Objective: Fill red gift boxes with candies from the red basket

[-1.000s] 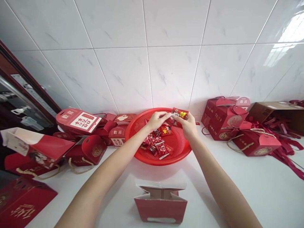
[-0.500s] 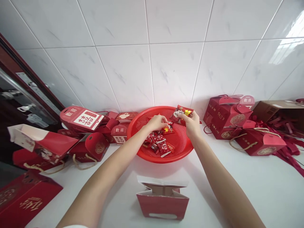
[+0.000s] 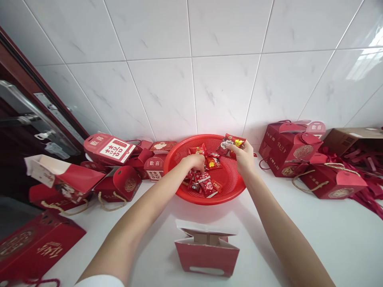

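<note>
A red plastic basket (image 3: pixel 231 191) with wrapped candies (image 3: pixel 206 182) lies against the tiled wall. My left hand (image 3: pixel 196 162) reaches down into it, fingers closed on the candies; what they pinch is hidden. Over the basket's right rim, my right hand (image 3: pixel 245 156) grips several red candy packets (image 3: pixel 231 145), one with a yellow figure. Nearer to me an open-topped red paper box (image 3: pixel 207 255) stands upright on the white table (image 3: pixel 161 255), between my forearms.
Red gift boxes (image 3: pixel 110 150) crowd the left side, some with rope handles. More red boxes (image 3: pixel 287 147) are stacked at the right, beside a cardboard box (image 3: pixel 344 137) and dark red ribbons (image 3: pixel 366 195). A dark door with keys is far left.
My left hand has moved lower into the candies. My right hand still holds its packets over the rim. The whole view has shifted slightly.
</note>
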Demonstrator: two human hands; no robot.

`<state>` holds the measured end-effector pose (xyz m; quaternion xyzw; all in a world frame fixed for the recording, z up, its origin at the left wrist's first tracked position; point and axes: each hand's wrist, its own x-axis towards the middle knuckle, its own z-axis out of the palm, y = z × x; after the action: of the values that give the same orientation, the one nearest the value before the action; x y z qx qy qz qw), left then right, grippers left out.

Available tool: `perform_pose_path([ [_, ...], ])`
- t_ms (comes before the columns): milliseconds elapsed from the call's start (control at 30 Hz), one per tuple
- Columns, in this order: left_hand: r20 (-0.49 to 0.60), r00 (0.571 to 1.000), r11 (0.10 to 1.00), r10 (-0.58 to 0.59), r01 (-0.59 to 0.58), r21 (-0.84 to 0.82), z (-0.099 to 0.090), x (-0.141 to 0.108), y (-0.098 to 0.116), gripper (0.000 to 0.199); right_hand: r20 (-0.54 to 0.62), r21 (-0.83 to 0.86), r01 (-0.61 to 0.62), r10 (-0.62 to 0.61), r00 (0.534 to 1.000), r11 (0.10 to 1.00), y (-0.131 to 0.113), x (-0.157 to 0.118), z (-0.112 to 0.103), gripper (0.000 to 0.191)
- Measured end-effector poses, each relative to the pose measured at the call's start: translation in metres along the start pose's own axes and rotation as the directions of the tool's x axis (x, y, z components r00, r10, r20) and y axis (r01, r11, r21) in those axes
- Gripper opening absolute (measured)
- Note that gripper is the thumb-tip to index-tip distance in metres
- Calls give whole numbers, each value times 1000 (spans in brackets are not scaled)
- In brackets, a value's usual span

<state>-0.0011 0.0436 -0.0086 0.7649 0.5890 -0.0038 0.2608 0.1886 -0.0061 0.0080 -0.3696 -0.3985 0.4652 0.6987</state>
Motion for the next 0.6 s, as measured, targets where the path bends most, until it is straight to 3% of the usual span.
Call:
perform_pose_path([
  [200, 107, 994, 1000, 18, -18, 2, 2, -7, 9, 42, -4, 15, -3, 3, 1000, 1000, -1, -1, 1, 31],
  [333, 69, 996, 997, 60, -62, 34, 3, -9, 13, 41, -4, 10, -5, 5, 1000, 1000, -2, -2, 1, 30],
  [533, 9, 983, 980, 185, -185, 75, 3, -15, 22, 20, -19, 18, 6, -5, 1000, 1000, -1, 0, 3, 31],
  [600, -22, 974, 971, 225, -223, 89, 3, -16, 25, 25, -18, 24, 11, -11, 1000, 1000, 0, 0, 4, 30],
])
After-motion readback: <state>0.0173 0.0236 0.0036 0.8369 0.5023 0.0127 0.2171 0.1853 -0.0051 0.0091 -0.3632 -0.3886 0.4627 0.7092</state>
